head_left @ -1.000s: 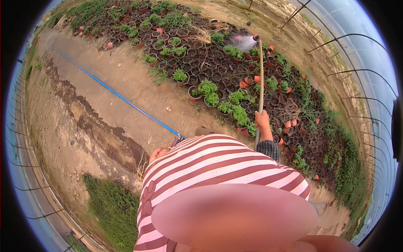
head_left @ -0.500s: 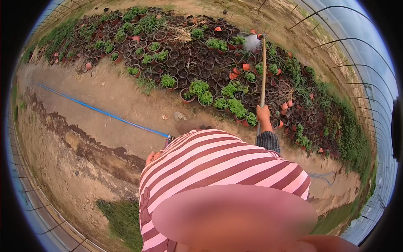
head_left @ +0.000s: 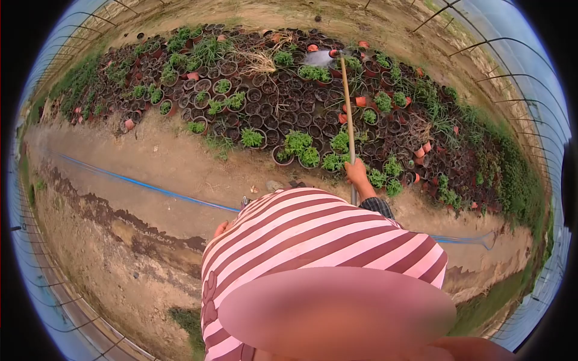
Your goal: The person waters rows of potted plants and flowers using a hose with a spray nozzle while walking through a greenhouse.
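Note:
My right hand (head_left: 357, 172) is closed around a long tan pole (head_left: 347, 108) that reaches out over the potted plants. At its far end a reddish spray head (head_left: 333, 53) lets out a white water spray (head_left: 317, 58) toward the left. Leafy green plants (head_left: 298, 142) in round pots stand just beyond my hand. At the left side of my striped top, only a small part of my left hand (head_left: 221, 228) shows; the top hides its fingers. A metal fitting (head_left: 245, 201) near the end of the blue hose (head_left: 150, 188) pokes out by my body.
A wide bed of dark pots (head_left: 289, 108) stretches across the ground ahead, with several tipped orange pots (head_left: 360, 101) in it. Dry straw (head_left: 256, 62) lies among them. A dirt path (head_left: 138, 162) runs alongside, and curved metal hoops (head_left: 506, 57) border the right.
My right hand and the pole have swung left, carrying the spray head and water left across the pots. Less of my left hand shows now.

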A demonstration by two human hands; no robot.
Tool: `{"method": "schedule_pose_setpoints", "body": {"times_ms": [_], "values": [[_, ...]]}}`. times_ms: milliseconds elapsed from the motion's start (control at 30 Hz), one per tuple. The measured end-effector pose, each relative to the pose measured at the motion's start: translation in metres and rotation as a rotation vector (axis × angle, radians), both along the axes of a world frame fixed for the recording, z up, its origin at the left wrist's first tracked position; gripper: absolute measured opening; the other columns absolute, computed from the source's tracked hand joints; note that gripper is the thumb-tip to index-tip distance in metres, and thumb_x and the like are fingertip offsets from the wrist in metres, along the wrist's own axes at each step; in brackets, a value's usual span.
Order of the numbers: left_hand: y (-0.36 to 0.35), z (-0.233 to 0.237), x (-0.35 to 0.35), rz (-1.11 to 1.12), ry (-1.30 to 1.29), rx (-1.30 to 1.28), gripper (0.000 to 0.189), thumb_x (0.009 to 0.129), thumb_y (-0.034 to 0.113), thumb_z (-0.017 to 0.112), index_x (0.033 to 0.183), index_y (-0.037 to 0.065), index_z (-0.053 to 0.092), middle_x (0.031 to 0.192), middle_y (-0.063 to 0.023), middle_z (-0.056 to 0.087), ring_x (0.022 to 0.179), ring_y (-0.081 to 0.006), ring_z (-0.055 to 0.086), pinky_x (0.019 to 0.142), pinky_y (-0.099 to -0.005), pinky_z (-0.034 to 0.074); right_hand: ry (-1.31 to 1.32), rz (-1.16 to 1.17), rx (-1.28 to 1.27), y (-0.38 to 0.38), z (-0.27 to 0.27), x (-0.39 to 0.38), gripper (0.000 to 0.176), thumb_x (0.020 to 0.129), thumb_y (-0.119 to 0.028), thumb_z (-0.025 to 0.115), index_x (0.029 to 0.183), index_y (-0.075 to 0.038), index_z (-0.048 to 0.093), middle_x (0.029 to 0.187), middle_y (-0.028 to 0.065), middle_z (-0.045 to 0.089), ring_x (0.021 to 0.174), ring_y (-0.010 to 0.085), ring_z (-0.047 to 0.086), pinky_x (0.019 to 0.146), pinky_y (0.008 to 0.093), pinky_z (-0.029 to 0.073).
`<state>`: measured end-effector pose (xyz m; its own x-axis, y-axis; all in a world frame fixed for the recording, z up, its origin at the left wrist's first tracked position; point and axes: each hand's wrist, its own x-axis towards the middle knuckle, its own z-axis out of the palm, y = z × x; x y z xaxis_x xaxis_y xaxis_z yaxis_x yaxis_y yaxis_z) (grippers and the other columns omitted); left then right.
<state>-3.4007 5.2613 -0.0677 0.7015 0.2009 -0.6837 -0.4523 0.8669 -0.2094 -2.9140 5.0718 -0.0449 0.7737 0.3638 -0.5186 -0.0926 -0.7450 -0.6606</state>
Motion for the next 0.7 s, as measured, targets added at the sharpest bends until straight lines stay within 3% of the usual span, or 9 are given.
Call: {"method": "schedule_pose_setpoints", "body": {"times_ms": [200,300,433,467,567,700], "values": [[0.027,0.004,0.005,0.035,-0.026,-0.001,0.023,0.088,0.022,0.044,0.094,0.000,0.047,0.073,-0.0046,0.052,0.064,-0.0132,0.048,0.058,-0.0250,0.043,0.053,0.053,0.025,0.058,0.009,0.000,0.027,0.087,-0.021,0.054,0.098,0.002,0.046,0.061,0.0079,0.050,0.043,0.0177,0.051,0.036,0.0321,0.040],[0.035,0.007,0.000,0.052,-0.034,0.006,0.024,0.088,0.022,0.044,0.096,0.000,0.047,0.075,-0.0051,0.053,0.065,-0.0136,0.049,0.059,-0.0250,0.043,0.003,0.132,-0.078,0.085,0.026,-0.003,0.028,0.087,-0.021,0.054,0.099,0.003,0.045,0.063,0.0100,0.051,0.041,0.0195,0.051,0.036,0.0338,0.041],[0.042,0.006,-0.005,0.073,-0.055,0.002,0.025,0.088,0.022,0.044,0.097,-0.001,0.048,0.076,-0.0058,0.054,0.066,-0.0140,0.050,0.060,-0.0251,0.044,-0.079,0.156,-0.101,0.104,0.019,-0.001,0.035,0.085,-0.023,0.056,0.100,0.006,0.046,0.073,0.0186,0.058,0.045,0.0255,0.058,0.039,0.0365,0.046],[0.042,0.005,-0.007,0.079,-0.063,0.002,0.025,0.088,0.022,0.045,0.098,-0.001,0.048,0.077,-0.0059,0.054,0.066,-0.0141,0.050,0.060,-0.0251,0.044,-0.091,0.166,-0.137,0.108,0.020,-0.002,0.037,0.083,-0.023,0.057,0.101,0.007,0.046,0.078,0.0216,0.059,0.052,0.0288,0.061,0.042,0.0378,0.048],[0.044,0.003,-0.014,0.105,-0.091,0.001,0.027,0.088,0.022,0.045,0.099,-0.002,0.048,0.078,-0.0065,0.055,0.067,-0.0144,0.051,0.061,-0.0252,0.044,-0.191,0.194,-0.195,0.115,0.007,-0.006,0.037,0.083,-0.022,0.056,0.103,0.008,0.046,0.081,0.0226,0.060,0.055,0.0309,0.062,0.044,0.0383,0.049],[0.046,-0.004,-0.022,0.132,-0.174,-0.005,0.028,0.088,0.022,0.045,0.101,-0.002,0.048,0.080,-0.0071,0.057,0.068,-0.0149,0.052,0.061,-0.0253,0.045,-0.099,0.202,-0.219,0.123,0.017,-0.013,0.039,0.083,-0.022,0.057,0.106,0.008,0.046,0.084,0.0242,0.060,0.056,0.0320,0.062,0.047,0.0405,0.050]]}}
